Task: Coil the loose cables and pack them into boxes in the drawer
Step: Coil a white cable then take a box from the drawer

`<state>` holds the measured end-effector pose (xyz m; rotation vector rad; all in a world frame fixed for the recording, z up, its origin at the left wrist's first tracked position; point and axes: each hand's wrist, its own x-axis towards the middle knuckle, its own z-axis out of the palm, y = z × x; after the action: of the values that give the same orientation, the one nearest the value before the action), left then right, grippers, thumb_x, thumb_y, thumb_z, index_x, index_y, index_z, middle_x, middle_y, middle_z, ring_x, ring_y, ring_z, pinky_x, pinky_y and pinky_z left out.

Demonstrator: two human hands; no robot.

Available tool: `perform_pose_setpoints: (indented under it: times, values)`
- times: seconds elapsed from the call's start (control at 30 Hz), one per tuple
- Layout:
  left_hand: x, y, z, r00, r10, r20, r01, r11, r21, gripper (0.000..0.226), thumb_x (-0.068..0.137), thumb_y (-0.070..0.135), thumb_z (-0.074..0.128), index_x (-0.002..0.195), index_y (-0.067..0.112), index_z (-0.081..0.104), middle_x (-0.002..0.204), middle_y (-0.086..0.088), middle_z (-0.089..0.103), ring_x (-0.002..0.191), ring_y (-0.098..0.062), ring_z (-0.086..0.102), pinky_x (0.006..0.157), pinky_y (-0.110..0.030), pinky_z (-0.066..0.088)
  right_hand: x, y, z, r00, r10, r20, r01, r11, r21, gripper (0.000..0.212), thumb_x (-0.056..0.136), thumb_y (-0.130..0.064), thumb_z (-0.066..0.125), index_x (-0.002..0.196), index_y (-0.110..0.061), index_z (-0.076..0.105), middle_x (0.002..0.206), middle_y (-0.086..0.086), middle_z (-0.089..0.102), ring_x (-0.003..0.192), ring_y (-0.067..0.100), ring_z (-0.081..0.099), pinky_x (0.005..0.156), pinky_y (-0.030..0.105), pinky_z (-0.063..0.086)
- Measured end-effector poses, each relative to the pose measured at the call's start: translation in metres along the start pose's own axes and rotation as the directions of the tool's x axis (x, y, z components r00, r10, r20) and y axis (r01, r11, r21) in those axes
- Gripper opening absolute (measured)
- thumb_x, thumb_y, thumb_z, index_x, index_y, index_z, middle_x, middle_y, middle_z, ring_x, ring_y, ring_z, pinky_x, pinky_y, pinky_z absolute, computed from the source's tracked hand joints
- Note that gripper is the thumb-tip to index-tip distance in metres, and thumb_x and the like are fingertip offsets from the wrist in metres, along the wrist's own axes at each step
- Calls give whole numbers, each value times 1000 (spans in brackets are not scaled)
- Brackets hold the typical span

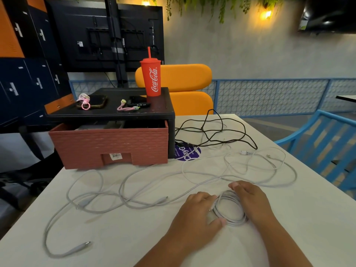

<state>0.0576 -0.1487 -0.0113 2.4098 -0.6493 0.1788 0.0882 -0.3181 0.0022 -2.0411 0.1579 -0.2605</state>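
Gripping the left side of the white coil (230,212), the left hand (200,214) has its fingers curled over the loops and its thumb tucked against the near arc. The right hand (250,201) lies along the coil's right side, fingers reaching fairly straight round the far arc, so it seems to press and steady rather than clasp. The coil rests flat on the desk (298,237), close to the near edge and right of centre.

Beyond the hands, loose white cables (134,189) sprawl in wide overlapping loops across the middle of the desk, with one plug end lying near the near-left corner. A black cable (212,132) is tangled towards the far edge, just beside the drawer unit (115,110). Its red-brown drawer (107,145) stands pulled out at the far-left; what it holds is too hidden to tell. A red cup (151,78) stands on top of the unit.

The step in hand looks like finishing this coil. To do it well, the left hand should pin all loops together while the right feeds in any remaining slack in even turns, drawing it free of the neighbouring cables first. The loops are springy and will likely fan open if the grip loosens before the coil reaches the drawer.
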Motion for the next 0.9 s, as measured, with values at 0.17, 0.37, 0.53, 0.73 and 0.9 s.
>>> perform_pose_setpoints:
  times: [0.17,0.37,0.53,0.73,0.9]
  values:
    - [-1,0,-1,1000,-5,-13,4,1000,-17,57,86,48,53,138,27,42,131,12,44,122,-5,34,100,-16,28,-1,0,0,1000,-1,1,1,999,-45,15,90,-18,55,86,-18,69,95,0,65,97,16,55,82,25,34]
    - [2,1,2,998,-48,28,47,998,37,76,71,66,26,129,26,53,119,12,54,114,-8,39,92,-18,33,0,7,5,989,-109,95,135,936,-326,22,79,-10,65,97,-23,71,103,-3,65,101,18,59,91,28,41]
    - [7,7,3,987,-155,-46,156,987,40,66,76,67,25,100,23,69,94,11,57,100,-12,42,82,-23,39,2,4,7,972,-178,154,235,788,-569,24,89,-24,56,111,-26,67,115,-7,57,107,18,48,89,25,36]
    - [18,24,9,937,-316,-148,319,948,-1,25,82,44,56,73,20,52,82,7,45,90,-17,44,72,-27,36,-3,-6,13,940,-257,224,337,598,-728,15,89,-18,51,97,-18,64,102,4,56,95,23,56,68,25,29]
    - [16,26,12,926,-314,-209,300,949,-95,12,83,25,52,90,20,44,84,4,50,85,-19,48,66,-27,33,-5,-3,17,930,-348,121,343,699,-628,11,78,-7,64,83,-16,66,82,4,60,75,28,62,60,27,33]
